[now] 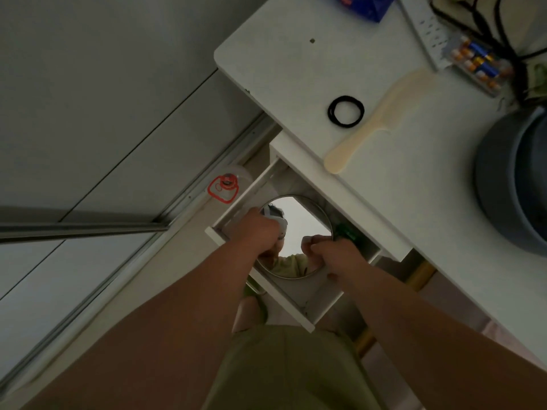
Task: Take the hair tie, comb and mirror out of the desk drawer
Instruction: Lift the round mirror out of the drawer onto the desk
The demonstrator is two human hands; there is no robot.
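White tabletop (296, 69) fills the upper right, with pale floor tiles and a metal door track running off to the left. On it, 2 of the 3 things already lie out: the black hair tie (345, 110) and, just beside it, the cream comb (381, 119), its long axis slanting from the front edge up toward the battery pack (479, 66) and power strip (426, 31).

Only the round mirror (305, 220) is left in the open drawer (284, 303), lying flat, face up, filling most of the drawer's width. Both hands are down on it, 1 on each side: the left hand (260, 229) at the rim nearest the drawer's left wall, the right hand (331, 253) at the opposite rim near a small green object (346, 232). Fingers of both hands are curled down over the edge, apparently pinching the rim, though the fingertips are hidden, so I cannot tell how firm the hold is.

Being round, the mirror has no long axis to favour. My judgement: the lift must go straight up and toward the body, since the tabletop's front edge overhangs the mirror's far side. Bare tabletop near the front edge, left of the hair tie, offers room to set it down.
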